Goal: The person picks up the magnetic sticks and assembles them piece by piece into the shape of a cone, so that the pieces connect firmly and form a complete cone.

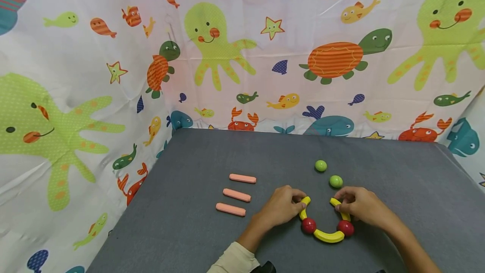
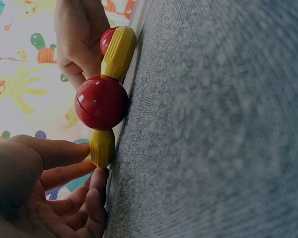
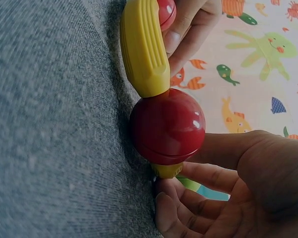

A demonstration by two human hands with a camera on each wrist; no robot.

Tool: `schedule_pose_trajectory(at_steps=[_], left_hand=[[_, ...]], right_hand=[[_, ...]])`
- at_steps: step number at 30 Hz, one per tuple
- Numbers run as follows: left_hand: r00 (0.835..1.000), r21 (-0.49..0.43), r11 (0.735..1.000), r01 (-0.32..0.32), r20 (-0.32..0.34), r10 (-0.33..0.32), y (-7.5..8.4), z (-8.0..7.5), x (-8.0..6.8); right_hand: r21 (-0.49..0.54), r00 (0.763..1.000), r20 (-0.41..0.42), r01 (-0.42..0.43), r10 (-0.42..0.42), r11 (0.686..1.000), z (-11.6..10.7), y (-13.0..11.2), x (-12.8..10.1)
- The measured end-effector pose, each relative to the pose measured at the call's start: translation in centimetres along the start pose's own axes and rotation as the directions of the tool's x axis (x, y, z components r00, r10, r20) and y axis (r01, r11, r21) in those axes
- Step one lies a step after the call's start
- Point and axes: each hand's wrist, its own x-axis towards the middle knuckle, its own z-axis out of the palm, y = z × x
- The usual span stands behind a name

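Note:
Three curved yellow pieces and two red balls lie joined in a U on the cloth. Its base is a ridged yellow piece [image 1: 329, 236], between the left red ball [image 1: 308, 225] and the right red ball [image 1: 345, 228]. My left hand [image 1: 282, 205] pinches the left yellow piece [image 2: 102, 148] between thumb and fingers. On the other side, my right hand [image 1: 363, 205] holds the right yellow piece [image 1: 335, 201]; in the right wrist view most of that piece is hidden behind its red ball [image 3: 168, 126]. The U's two upper ends stand apart.
Beyond the U are a far green ball [image 1: 321, 165] and a nearer green ball [image 1: 336, 181], close to my right hand. Three pink sticks [image 1: 236, 195] lie in a column to the left. A grey cloth [image 1: 182, 222] covers the table; a sea-animal curtain [image 1: 280, 92] hangs behind it.

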Motion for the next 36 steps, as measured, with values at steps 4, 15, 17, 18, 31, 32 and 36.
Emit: schedule_pose_trajectory(at_steps=[4, 15, 17, 18, 31, 32, 36], left_hand=[[1.0, -0.001, 1.0, -0.007, 0.004, 0.007, 0.1, 0.0, 0.0], [1.0, -0.02, 1.0, -0.001, 0.017, 0.001, -0.1, 0.1, 0.3], [1.0, -0.024, 1.0, -0.003, 0.016, 0.003, -0.2, 0.1, 0.4], [1.0, -0.026, 1.0, -0.007, 0.013, 0.007, -0.3, 0.1, 0.5], [0.985, -0.115, 0.987, -0.11, -0.147, 0.092, -0.5, -0.6, 3.8], [0.985, -0.121, 0.987, -0.107, -0.15, 0.089, -0.5, -0.7, 4.2], [0.985, -0.107, 0.989, -0.099, -0.154, 0.082, -0.5, -0.7, 5.9]], right_hand=[[-0.004, 1.0, 0.001, -0.002, 0.002, 1.0, -0.1, 0.0, 0.0], [-0.013, 1.0, 0.004, -0.024, 0.024, 1.0, -0.3, -0.1, -0.1], [-0.013, 1.0, 0.002, -0.026, 0.026, 1.0, -0.2, -0.1, 0.0], [-0.013, 1.0, 0.001, -0.025, 0.025, 1.0, -0.2, -0.1, 0.0], [0.009, 1.0, 0.005, -0.028, 0.028, 1.0, 0.0, 0.1, 0.3], [0.008, 1.0, 0.007, -0.03, 0.03, 1.0, 0.0, 0.1, 0.3], [0.003, 0.999, 0.004, -0.036, 0.036, 0.999, 0.0, 0.1, 0.2]])
